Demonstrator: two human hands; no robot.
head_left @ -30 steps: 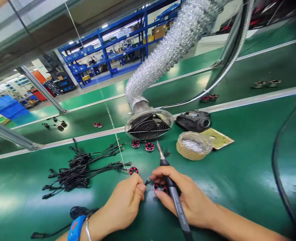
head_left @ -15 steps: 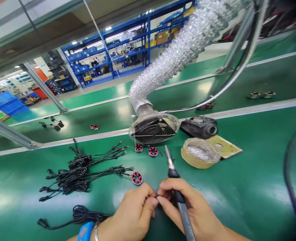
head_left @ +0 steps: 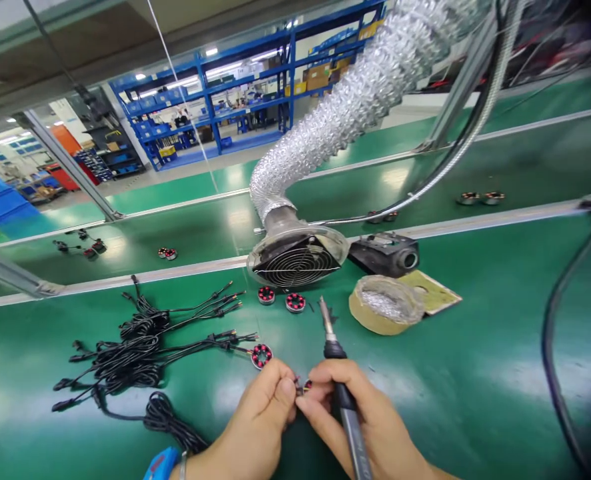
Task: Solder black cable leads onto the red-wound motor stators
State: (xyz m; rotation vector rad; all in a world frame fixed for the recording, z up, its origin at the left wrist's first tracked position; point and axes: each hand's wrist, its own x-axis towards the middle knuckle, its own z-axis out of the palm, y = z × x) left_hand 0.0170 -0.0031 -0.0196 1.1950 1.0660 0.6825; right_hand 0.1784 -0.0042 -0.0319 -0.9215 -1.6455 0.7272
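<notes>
Left hand (head_left: 260, 417) is pinching thin wires (head_left: 300, 389) between thumb and finger, low in the centre, above a green counter (head_left: 455, 387). Right hand (head_left: 383, 427) is gripping an iron (head_left: 346, 400), its metal tip pointing up and away; the thumb is sitting right beside the wires, and whether it is touching them is hard to tell. Just behind the wires, a red-and-black motor (head_left: 307, 385) is partly showing. Another motor (head_left: 262, 356) is lying beyond the left hand, and two more motors (head_left: 295, 302) are resting below a round fume hood (head_left: 298, 263). Black cables (head_left: 145, 343) are lying bunched at left. Right of the hood, a stand (head_left: 385, 255) and a tub (head_left: 375, 322) are sitting near a yellow pad (head_left: 436, 293).
</notes>
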